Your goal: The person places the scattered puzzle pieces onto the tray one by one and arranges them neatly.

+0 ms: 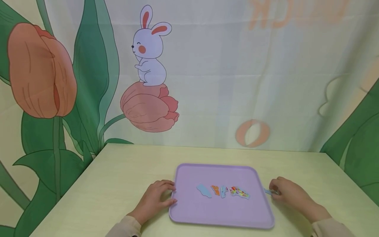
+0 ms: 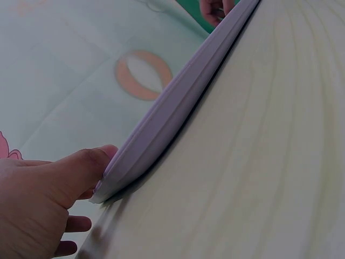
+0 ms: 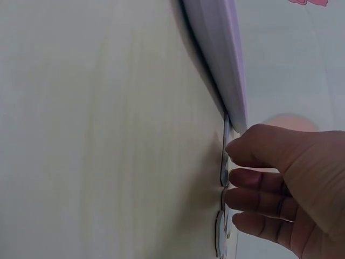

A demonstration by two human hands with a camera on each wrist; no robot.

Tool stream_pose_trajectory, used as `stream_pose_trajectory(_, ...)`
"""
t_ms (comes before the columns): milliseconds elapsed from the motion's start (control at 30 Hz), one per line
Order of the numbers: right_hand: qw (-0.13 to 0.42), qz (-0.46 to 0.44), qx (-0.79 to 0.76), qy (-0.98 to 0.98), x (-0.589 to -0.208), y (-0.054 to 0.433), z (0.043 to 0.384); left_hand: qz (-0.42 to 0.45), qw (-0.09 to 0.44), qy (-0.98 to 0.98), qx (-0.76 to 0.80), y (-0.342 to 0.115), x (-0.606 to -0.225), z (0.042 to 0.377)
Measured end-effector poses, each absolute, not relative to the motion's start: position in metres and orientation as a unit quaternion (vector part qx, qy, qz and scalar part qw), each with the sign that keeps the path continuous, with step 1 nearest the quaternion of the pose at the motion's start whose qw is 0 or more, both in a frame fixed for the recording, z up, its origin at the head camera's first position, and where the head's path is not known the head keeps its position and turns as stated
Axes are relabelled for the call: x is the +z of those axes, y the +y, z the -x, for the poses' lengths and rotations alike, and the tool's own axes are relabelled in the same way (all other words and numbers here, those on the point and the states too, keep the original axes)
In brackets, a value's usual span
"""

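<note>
A purple tray (image 1: 220, 214) sits on the pale table. My left hand (image 1: 155, 199) holds its left rim, and the left wrist view shows the thumb (image 2: 99, 156) against the edge. On the tray lie puzzle pieces: a plain light blue one (image 1: 204, 191), an orange one (image 1: 215, 190), a blue one with a pattern (image 1: 223, 191) and a multicoloured one (image 1: 240, 192). Right of the tray, my right hand (image 1: 291, 196) is over flat pieces on the table, its fingertips at a light blue piece (image 1: 267, 191). The fingers partly hide these pieces; their thin edges (image 3: 219, 234) show in the right wrist view.
The light table (image 1: 142, 164) extends around the tray on all sides. Behind it hangs a printed curtain (image 1: 213, 82) with a rabbit and tulips, meeting the table's back edge.
</note>
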State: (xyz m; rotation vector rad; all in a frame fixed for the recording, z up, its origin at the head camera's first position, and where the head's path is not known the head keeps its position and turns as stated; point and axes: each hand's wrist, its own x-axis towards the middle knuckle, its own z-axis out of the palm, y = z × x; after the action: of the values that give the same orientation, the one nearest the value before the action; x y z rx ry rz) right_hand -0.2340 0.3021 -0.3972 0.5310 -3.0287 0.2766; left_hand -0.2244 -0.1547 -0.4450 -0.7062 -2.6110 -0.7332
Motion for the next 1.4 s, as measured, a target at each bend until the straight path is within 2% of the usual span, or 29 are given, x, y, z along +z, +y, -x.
stream_pose_trajectory(800,-0.011,-0.134,0.062,-0.989,-0.397,0.297,0.238,0.245,0.161,-0.92,-0.258,-0.155,-0.446,0.225)
stream_pose_trajectory(1400,0.023,-0.153,0.075,-0.985,-0.387,0.309,0.237,0.24,0.157,-0.923,-0.258,-0.153,-0.444,0.224)
